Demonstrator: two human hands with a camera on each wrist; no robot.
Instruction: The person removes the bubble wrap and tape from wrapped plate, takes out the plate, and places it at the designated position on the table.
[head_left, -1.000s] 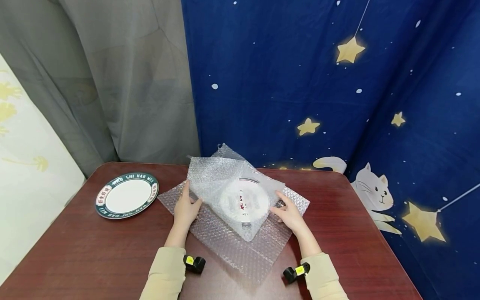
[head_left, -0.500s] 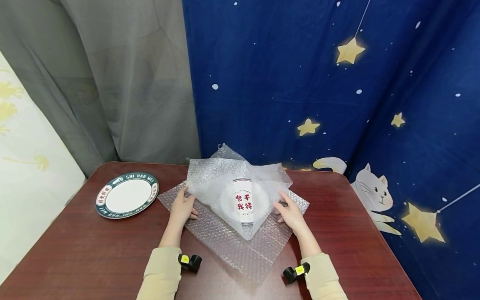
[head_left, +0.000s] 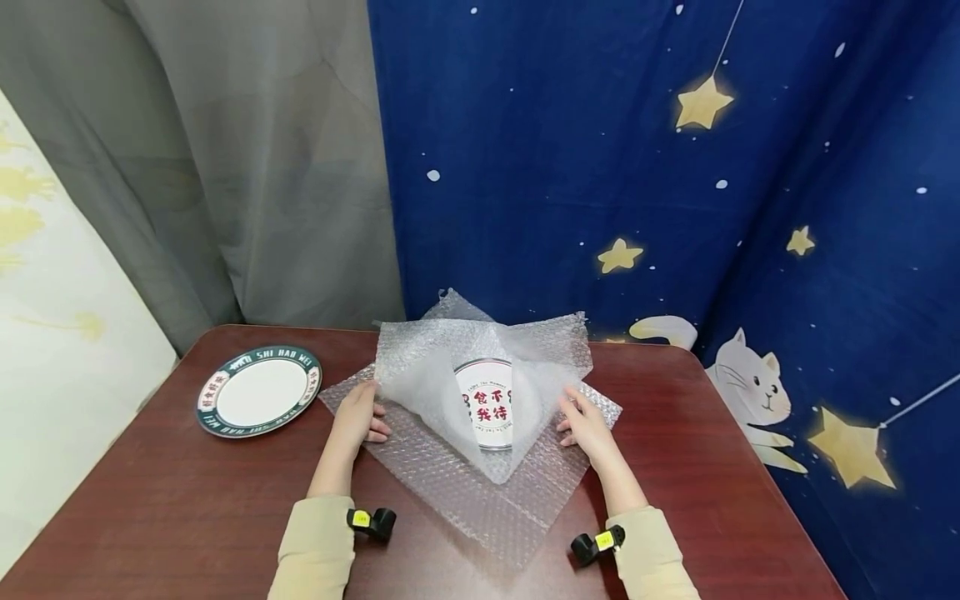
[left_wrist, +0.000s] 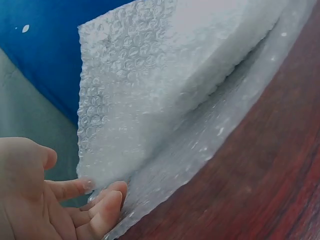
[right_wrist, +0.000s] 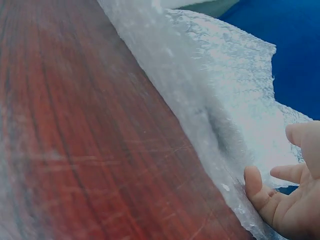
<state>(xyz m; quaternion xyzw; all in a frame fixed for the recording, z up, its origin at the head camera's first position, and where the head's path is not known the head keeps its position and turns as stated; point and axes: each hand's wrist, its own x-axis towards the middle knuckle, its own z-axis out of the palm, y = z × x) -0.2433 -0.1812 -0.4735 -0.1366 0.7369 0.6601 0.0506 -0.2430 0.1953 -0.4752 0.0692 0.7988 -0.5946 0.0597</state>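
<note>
A white plate with red characters lies mid-table, its sides covered by folded flaps of bubble wrap. Its middle shows through the gap between the flaps. My left hand is at the wrap's left side; in the left wrist view its fingertips touch the sheet's edge, the thumb held away. My right hand is at the right flap. In the right wrist view its fingers are loosely bent against the wrap, thumb apart. Neither hand is gripping the sheet.
A second plate with a green lettered rim lies at the table's left. Another bubble wrap layer spreads under the wrapped plate, its corner pointing towards me. Curtains hang behind the brown table.
The flaps have parted over the plate, so its red characters now show. The right flap's corner has risen outward. My left hand has drawn back leftward; the right has barely moved.
</note>
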